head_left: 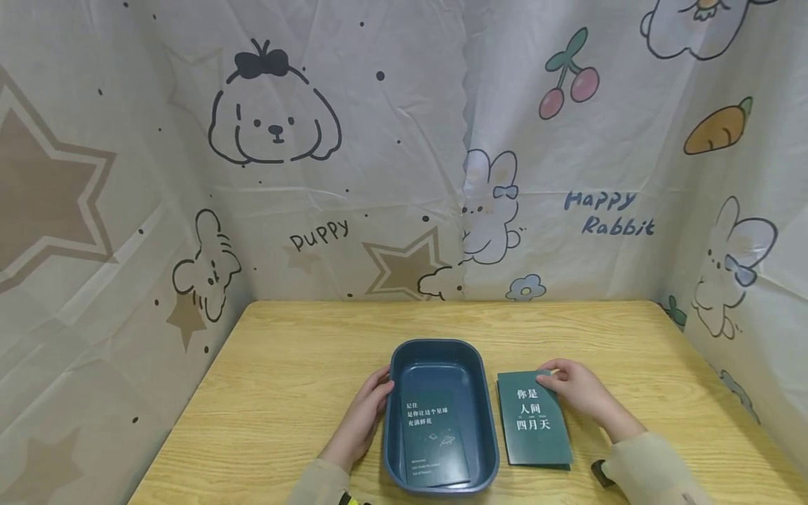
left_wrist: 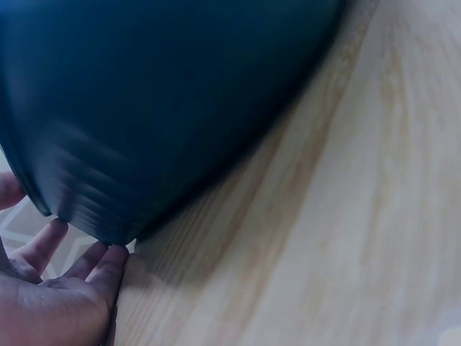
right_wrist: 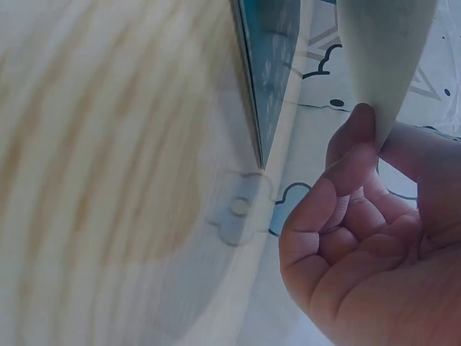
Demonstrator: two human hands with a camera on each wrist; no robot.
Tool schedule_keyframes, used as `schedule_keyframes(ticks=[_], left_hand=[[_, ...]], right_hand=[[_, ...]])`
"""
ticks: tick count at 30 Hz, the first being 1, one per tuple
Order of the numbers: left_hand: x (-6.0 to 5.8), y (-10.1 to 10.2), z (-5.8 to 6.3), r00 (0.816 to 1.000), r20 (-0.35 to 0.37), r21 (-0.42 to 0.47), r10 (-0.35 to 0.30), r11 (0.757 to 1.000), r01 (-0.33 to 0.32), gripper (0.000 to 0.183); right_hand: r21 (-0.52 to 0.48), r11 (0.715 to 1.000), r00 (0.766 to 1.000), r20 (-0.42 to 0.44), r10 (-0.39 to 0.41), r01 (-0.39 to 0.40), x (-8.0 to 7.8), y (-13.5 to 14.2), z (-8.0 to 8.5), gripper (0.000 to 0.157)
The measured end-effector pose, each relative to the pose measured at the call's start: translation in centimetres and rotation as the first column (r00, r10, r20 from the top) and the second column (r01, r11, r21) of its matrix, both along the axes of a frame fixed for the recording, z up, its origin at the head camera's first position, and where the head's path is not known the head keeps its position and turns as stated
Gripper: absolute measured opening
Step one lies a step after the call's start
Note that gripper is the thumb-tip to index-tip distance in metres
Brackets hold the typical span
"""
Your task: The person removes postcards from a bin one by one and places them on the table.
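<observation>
Green card [head_left: 529,442] pinched by its far right corner in my right grip [head_left: 579,393]

With my right thumb on its printed face and my fingertips behind it, I grasp the card at that corner. From the pinch it stretches left and toward my body, white characters on its front. The right wrist view shows its pale underside at my fingertips. To the left of that pinch, and apart from it, a second green layer [right_wrist: 272,79] rests on the desk [head_left: 303,365]; I cannot tell whether it is a separate card or part of a folded one.

Left of my right grip, just past the card, stands the blue tray [head_left: 445,379]. My left grip [head_left: 365,417] holds it by its left side, fingertips against the outer wall. To the right of this grip and closer to me, another green card [head_left: 435,442] lies inside the tray, with white lettering and small planet drawings.

Beyond both grips hangs a pale cloth [head_left: 391,175] with a dog, rabbits and stars. Nearer my body than the right grip, a small dark object [head_left: 602,473] sits by my right sleeve [head_left: 656,466].
</observation>
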State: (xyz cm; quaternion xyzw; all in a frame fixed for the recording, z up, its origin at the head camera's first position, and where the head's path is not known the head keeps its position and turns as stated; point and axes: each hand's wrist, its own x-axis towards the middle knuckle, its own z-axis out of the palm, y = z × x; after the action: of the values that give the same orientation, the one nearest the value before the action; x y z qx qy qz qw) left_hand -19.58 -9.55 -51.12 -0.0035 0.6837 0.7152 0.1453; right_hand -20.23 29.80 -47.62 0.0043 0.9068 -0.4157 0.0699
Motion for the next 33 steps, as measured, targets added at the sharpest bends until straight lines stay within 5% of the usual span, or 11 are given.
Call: schedule_keyframes(ticks=[33], left_hand=[[-0.06, -0.02, 0.02, 1.000, -0.004, 0.001, 0.002, 1.000, -0.002, 0.061]], right_hand=[[0.200, 0.980, 0.996, -0.086, -0.005, 0.022, -0.36, -0.43, -0.79, 0.020]])
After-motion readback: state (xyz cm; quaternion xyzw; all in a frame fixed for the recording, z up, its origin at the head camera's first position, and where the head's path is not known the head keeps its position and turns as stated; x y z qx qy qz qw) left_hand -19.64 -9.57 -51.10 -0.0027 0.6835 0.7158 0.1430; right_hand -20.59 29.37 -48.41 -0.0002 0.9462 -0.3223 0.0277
